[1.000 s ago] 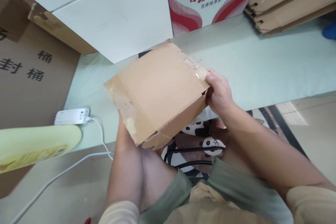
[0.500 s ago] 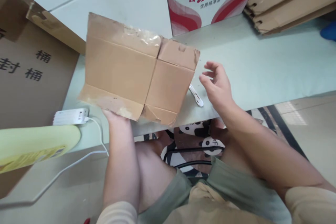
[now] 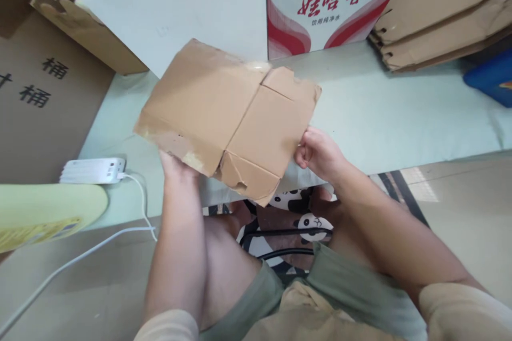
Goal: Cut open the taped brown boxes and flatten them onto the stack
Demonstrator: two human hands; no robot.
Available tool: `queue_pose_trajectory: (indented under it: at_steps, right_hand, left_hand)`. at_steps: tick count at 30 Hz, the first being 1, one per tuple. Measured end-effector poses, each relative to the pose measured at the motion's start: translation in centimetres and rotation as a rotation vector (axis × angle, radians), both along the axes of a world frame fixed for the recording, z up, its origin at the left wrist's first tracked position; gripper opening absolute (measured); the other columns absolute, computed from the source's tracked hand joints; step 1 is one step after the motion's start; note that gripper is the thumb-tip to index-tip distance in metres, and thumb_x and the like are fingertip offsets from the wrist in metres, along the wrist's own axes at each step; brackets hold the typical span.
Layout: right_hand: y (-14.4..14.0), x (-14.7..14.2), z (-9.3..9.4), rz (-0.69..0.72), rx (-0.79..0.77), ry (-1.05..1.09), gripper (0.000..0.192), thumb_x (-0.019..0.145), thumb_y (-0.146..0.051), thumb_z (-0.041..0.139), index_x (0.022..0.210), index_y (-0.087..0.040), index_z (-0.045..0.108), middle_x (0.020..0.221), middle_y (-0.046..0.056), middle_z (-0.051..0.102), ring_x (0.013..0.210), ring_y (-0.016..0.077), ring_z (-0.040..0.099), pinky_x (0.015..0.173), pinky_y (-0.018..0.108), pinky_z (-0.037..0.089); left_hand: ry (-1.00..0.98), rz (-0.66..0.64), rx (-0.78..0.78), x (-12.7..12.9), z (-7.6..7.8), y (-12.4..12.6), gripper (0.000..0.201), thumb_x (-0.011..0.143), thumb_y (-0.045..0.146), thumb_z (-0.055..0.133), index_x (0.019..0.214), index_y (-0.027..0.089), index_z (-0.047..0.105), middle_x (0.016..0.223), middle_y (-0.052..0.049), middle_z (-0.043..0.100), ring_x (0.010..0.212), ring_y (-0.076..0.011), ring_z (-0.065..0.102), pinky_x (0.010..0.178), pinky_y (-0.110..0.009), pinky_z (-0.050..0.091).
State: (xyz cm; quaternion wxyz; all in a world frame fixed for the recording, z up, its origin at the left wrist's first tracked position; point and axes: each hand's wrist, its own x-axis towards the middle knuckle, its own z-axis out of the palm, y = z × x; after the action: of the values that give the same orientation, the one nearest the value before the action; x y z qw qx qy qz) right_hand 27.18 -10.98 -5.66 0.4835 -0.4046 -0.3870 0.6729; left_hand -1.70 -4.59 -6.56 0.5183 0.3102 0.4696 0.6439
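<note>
A flattened brown cardboard box (image 3: 224, 112) is held tilted above the pale green table, with creased flaps and bits of tape along its edges. My left hand (image 3: 178, 168) supports it from below at the near left; the fingers are hidden beneath the cardboard. At its right edge, my right hand (image 3: 318, 152) has its fingers curled, with thumb and forefinger pinching the rim. The white utility knife seen earlier is now out of sight.
A white power bank (image 3: 93, 170) with a cable lies at the left, by a yellow-green object (image 3: 52, 210). Behind stand a white-and-red carton (image 3: 332, 16) and a large brown carton (image 3: 36, 106). Folded cardboard (image 3: 436, 21) and a blue item (image 3: 492, 80) are at the right.
My right hand has moved left and closed on the cardboard's right edge. The cardboard has turned clockwise and tilted, covering the place where the white knife lay. The view has shifted slightly.
</note>
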Motion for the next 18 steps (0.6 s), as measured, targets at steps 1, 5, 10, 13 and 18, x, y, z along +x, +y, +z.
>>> queue_pose_trajectory:
  at_steps: [1,5,10,13,18]
  right_hand:
    - [-0.1,-0.2,0.1,-0.001,-0.020,-0.016,0.041,0.067,-0.055,0.079,0.077,-0.020,0.059,0.057,-0.006,0.058,0.034,0.0047,0.038,0.033,0.020,0.021]
    - [-0.8,-0.9,0.7,-0.063,-0.066,-0.022,0.051,0.060,-0.059,0.089,0.072,-0.018,0.059,0.053,-0.007,0.054,0.033,0.0009,0.027,0.031,0.017,0.015]
    - [0.2,1.0,1.4,-0.396,0.041,-0.074,0.053,0.060,-0.057,0.091,0.075,-0.019,0.058,0.053,-0.008,0.054,0.032,0.0030,0.035,0.029,0.017,0.024]
    - [1.4,4.9,1.6,-0.696,0.131,-0.184,0.054,0.060,-0.056,0.090,0.075,-0.022,0.051,0.054,-0.009,0.052,0.035,0.0060,0.046,0.031,0.018,0.034]
    - [0.2,14.5,3.7,-1.013,0.299,-0.423,0.059,0.067,-0.056,0.082,0.072,-0.027,0.031,0.054,-0.011,0.041,0.036,0.0057,0.043,0.034,0.019,0.035]
  left_hand:
    - [-0.039,0.023,0.009,0.3,0.4,0.0,0.042,0.091,0.065,0.054,0.084,0.024,0.063,0.081,-0.005,0.074,0.108,-0.0273,0.069,0.090,-0.037,0.055]
    - [-0.201,0.132,0.048,0.8,1.3,-0.1,0.035,0.096,0.044,0.041,0.087,0.021,0.066,0.087,-0.008,0.076,0.105,-0.0243,0.070,0.094,-0.036,0.055]
    - [-0.398,0.177,-0.115,-0.2,1.3,0.1,0.033,0.091,0.048,0.047,0.082,0.024,0.067,0.078,-0.004,0.072,0.067,-0.0150,0.066,0.061,-0.025,0.054]
    - [-0.387,0.129,-0.114,-1.1,0.8,0.3,0.023,0.086,0.046,0.059,0.078,0.026,0.068,0.069,-0.001,0.066,0.054,-0.0125,0.059,0.050,-0.024,0.047]
    - [-0.418,0.107,-0.093,-1.5,0.9,0.5,0.010,0.081,0.034,0.066,0.074,0.027,0.067,0.062,0.001,0.061,0.048,-0.0117,0.053,0.046,-0.026,0.045]
